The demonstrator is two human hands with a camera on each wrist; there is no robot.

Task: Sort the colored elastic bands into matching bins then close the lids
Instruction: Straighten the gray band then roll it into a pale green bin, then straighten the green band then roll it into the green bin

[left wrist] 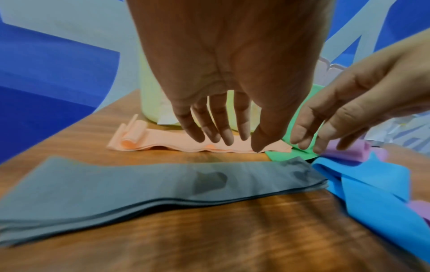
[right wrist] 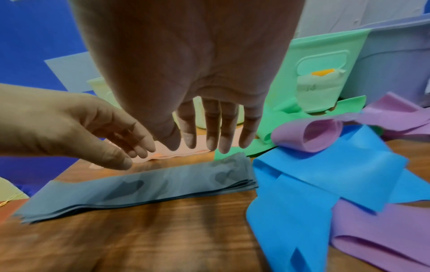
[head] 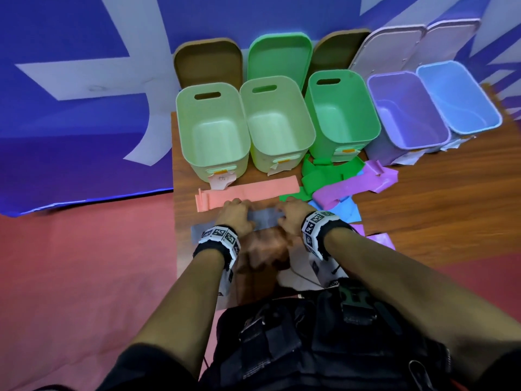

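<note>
A flat stack of grey bands (head: 265, 218) lies near the table's front edge. My left hand (head: 235, 214) and right hand (head: 291, 215) hover side by side just above it. In the wrist views the left hand's (left wrist: 223, 136) and right hand's (right wrist: 209, 136) fingers are straight, hold nothing, and cast shadows on the grey stack (left wrist: 139, 185) (right wrist: 151, 185). A pink band stack (head: 253, 190) lies just beyond. Green bands (head: 318, 176), purple bands (head: 352, 184) and blue bands (head: 341, 210) are heaped to the right.
Five open bins stand in a row at the back: two pale green (head: 211, 128) (head: 277, 119), one green (head: 341, 114), one purple (head: 406, 108), one blue (head: 458, 97). Their lids (head: 279, 57) lean upright behind them. The wooden table's (head: 437, 193) left edge runs beside the pale green bin.
</note>
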